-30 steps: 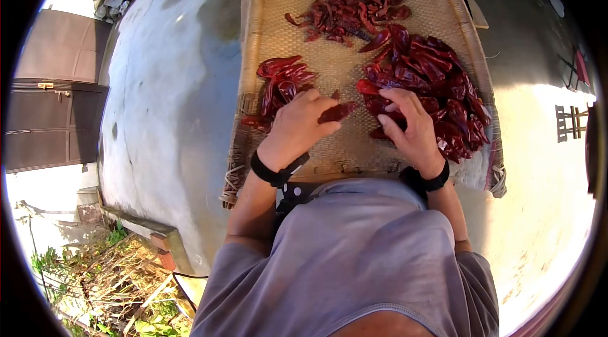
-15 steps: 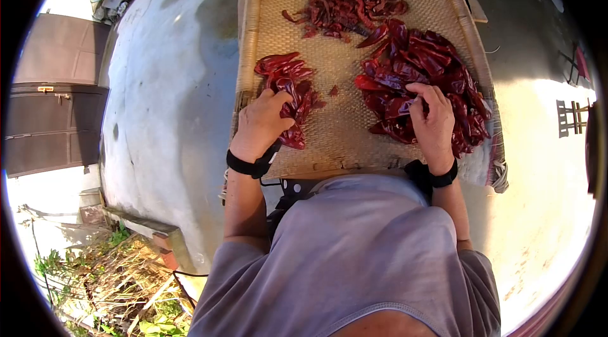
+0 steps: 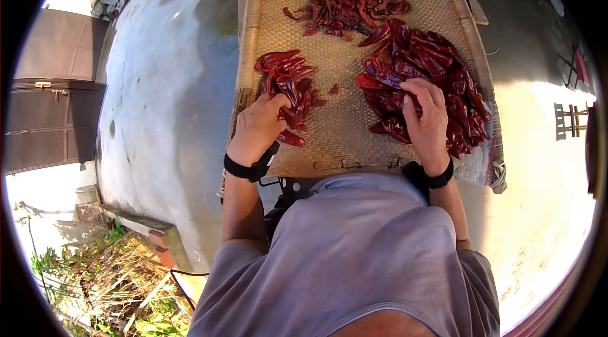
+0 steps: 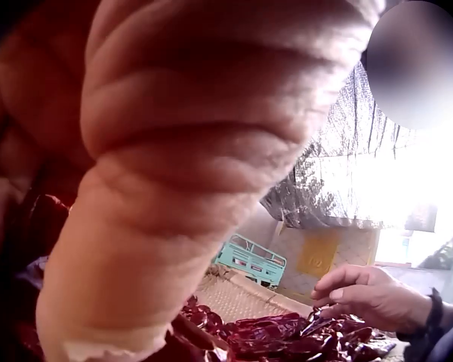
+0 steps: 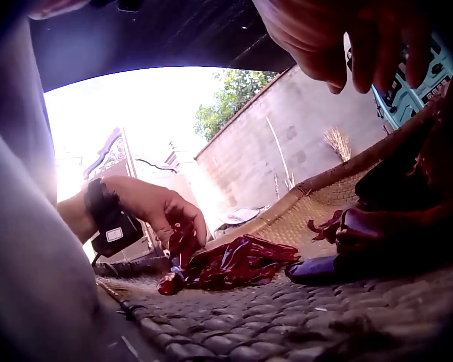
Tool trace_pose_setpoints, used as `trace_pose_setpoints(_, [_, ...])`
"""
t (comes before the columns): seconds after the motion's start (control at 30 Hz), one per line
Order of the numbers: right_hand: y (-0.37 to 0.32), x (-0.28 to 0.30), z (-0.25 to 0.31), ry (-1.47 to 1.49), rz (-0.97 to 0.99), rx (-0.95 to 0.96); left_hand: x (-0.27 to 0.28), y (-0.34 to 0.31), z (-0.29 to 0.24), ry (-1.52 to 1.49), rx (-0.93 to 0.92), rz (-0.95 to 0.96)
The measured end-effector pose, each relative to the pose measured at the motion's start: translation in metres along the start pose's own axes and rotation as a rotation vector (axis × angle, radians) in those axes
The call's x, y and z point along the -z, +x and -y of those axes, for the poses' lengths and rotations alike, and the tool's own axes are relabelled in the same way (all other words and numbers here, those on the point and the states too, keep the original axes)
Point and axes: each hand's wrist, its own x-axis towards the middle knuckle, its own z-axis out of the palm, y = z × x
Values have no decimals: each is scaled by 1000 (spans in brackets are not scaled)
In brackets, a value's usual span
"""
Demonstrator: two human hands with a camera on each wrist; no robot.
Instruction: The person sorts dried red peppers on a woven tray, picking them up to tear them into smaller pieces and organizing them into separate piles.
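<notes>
On a woven tray [image 3: 342, 128] lie red chili peppers in separate heaps. My left hand [image 3: 258, 123] is at the small left heap [image 3: 286, 81], and in the right wrist view its fingers pinch a glossy red chili [image 5: 183, 240]. Another chili [image 3: 291, 139] lies just below that heap, nearest me. Over the near left edge of the large right heap [image 3: 437, 62] hovers my right hand [image 3: 427, 115]. Its fingers [image 5: 362, 60] hang loosely with nothing between them, a dark red chili [image 3: 387, 76] lying just beyond the fingertips.
A third heap of thinner, shrivelled chilies [image 3: 361, 5] lies at the tray's far end. The tray has a raised rim [image 3: 251, 33]. One small chili scrap [image 3: 334, 89] sits between the heaps. Plants and straw [image 3: 114, 274] are at lower left.
The left hand carried a chili from the tray's middle leftward to the small heap. My right hand shifted right, then slightly back left, staying over the large heap.
</notes>
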Motion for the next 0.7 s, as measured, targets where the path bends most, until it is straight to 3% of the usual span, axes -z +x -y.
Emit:
trace_pose_setpoints(0.1, [1,-4,9,68,91,66,7,7,-26,-109,-67,17])
trace_pose_setpoints(0.3, [-2,-9,22,174,492,119,-25,31,-60,-321,-233,51])
trace_pose_setpoints(0.33, [-5,-11,19,173,493,83,-31,34,-61,-374,-284,49])
trace_pose_setpoints(0.47, [-8,-12,10,143,490,-2,-29,34,-72,-464,-123,168])
trace_pose_setpoints(0.57, [-5,-5,7,107,447,16,-32,35,-68,-562,-128,130])
trace_pose_setpoints(0.7, [0,9,7,-38,373,123,-36,37,-57,-446,-107,3])
